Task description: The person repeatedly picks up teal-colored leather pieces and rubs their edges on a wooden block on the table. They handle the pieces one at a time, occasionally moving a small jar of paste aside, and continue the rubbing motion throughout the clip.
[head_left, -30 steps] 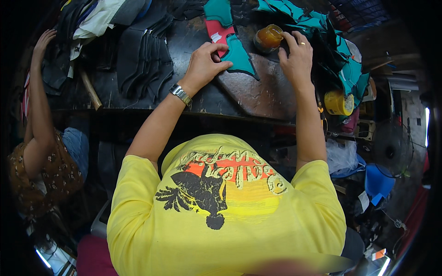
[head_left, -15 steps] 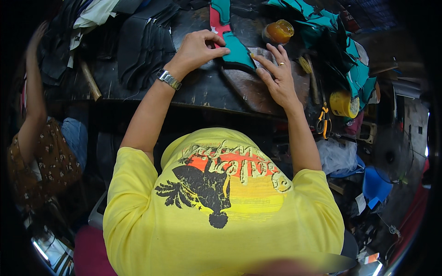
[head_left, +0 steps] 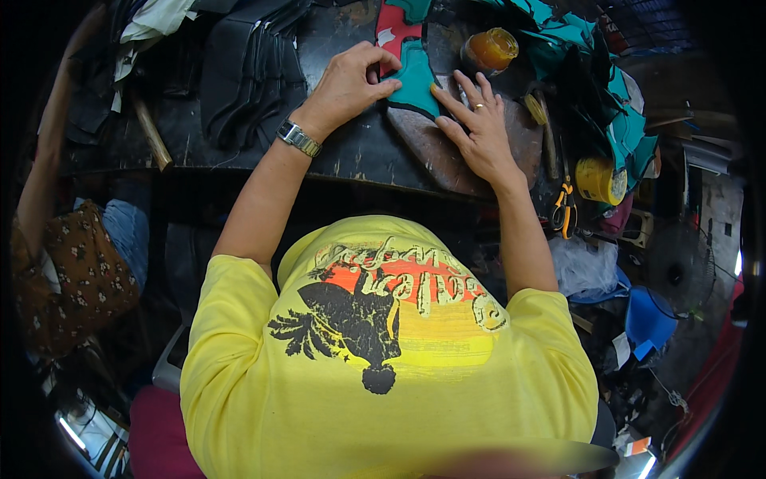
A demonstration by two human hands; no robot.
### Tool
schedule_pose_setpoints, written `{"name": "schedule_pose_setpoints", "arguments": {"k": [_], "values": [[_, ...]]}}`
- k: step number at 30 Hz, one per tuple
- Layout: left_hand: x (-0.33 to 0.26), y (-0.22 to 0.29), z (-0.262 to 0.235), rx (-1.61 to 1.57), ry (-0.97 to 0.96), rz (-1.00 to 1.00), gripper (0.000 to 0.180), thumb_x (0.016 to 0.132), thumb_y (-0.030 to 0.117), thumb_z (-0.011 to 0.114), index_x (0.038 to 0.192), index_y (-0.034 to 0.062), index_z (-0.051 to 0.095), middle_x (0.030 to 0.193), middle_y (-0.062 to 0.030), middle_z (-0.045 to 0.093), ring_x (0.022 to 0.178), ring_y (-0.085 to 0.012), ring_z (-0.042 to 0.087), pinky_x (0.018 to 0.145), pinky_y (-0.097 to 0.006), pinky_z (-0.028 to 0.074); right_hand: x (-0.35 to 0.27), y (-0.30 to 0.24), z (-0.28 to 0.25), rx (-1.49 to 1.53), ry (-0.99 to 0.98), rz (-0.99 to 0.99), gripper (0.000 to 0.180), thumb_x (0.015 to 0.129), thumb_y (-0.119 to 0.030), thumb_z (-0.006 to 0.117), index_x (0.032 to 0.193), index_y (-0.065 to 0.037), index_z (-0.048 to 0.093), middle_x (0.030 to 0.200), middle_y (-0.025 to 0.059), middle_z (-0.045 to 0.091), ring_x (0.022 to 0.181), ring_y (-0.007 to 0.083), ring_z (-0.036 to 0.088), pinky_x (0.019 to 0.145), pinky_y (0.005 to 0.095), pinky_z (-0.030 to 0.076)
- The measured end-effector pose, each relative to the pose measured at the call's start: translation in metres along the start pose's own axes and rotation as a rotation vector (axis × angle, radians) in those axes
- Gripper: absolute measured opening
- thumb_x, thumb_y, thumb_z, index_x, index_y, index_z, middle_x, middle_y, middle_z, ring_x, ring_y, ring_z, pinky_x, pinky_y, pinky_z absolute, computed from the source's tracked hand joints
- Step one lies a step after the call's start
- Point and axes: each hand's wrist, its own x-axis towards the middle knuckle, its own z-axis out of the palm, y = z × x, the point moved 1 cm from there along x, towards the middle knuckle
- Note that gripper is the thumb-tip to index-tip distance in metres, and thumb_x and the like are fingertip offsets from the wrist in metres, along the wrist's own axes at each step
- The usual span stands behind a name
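Note:
A flat teal-and-red piece [head_left: 415, 77] with black edging, like a cut shoe part, lies on the far side of the work table, partly over a brown worn board [head_left: 427, 144]. My left hand [head_left: 345, 86], with a metal watch at the wrist, pinches the piece's left edge between thumb and forefinger. On the other side, my right hand [head_left: 479, 128] rests with its fingers spread, its index fingertip at the teal right edge. A yellowish smear shows on that fingertip. The far end of the piece runs out of the picture.
An open jar of amber paste [head_left: 489, 51] stands beyond my right hand. Teal cut pieces [head_left: 626, 128] pile up at the right, near a yellow tub [head_left: 600, 180] and orange-handled scissors [head_left: 564, 209]. Black pieces [head_left: 251, 80] and a wooden handle [head_left: 152, 134] lie left; a person's arm [head_left: 49, 152] reaches in.
The teal-and-red piece has turned to lie more nearly straight away from me. A pale patch beside its right edge is out of sight. My right fingers have shifted slightly.

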Motion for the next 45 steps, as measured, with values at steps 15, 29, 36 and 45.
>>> {"name": "schedule_pose_setpoints", "arguments": {"k": [15, 29, 36, 45], "values": [[-0.002, 0.003, 0.002, 0.019, 0.018, 0.0, 0.024, 0.083, 0.013, 0.08, 0.105, 0.0054, 0.073, 0.086, -0.0022, 0.059, 0.069, -0.0105, 0.054, 0.066, -0.025, 0.048, -0.032, -0.006, -0.023, -0.096, 0.104, -0.095, 0.038, 0.093, -0.046, 0.066, 0.128, -0.031, 0.07, 0.156, 0.0092, 0.042, 0.15, 0.037, 0.024, 0.12, 0.0628, 0.012], [-0.005, 0.005, 0.002, 0.011, 0.037, 0.011, 0.025, 0.084, 0.014, 0.08, 0.106, 0.0055, 0.073, 0.085, -0.0033, 0.058, 0.068, -0.0119, 0.055, 0.065, -0.027, 0.048, -0.024, -0.021, -0.005, -0.35, -0.05, -0.029, 0.055, 0.098, -0.05, 0.055, 0.15, -0.033, 0.05, 0.162, 0.0079, 0.035, 0.153, 0.0351, 0.02, 0.12, 0.0637, 0.013], [-0.005, 0.006, 0.003, 0.014, 0.025, -0.007, 0.026, 0.084, 0.015, 0.08, 0.107, 0.0066, 0.073, 0.085, -0.0028, 0.057, 0.069, -0.0119, 0.055, 0.065, -0.027, 0.047, -0.045, -0.029, -0.011, -0.341, -0.048, -0.057, 0.054, 0.096, -0.05, 0.059, 0.146, -0.03, 0.055, 0.161, 0.0067, 0.037, 0.153, 0.0345, 0.021, 0.12, 0.0624, 0.013], [-0.005, 0.009, 0.002, 0.086, 0.051, -0.014, 0.03, 0.083, 0.012, 0.079, 0.112, 0.0077, 0.075, 0.08, -0.0035, 0.056, 0.07, -0.0139, 0.055, 0.066, -0.028, 0.047, -0.059, -0.036, -0.01, -0.14, -0.035, 0.031, 0.047, 0.098, -0.042, 0.059, 0.142, -0.026, 0.06, 0.16, 0.009, 0.037, 0.153, 0.0354, 0.021, 0.12, 0.0633, 0.01]]}}
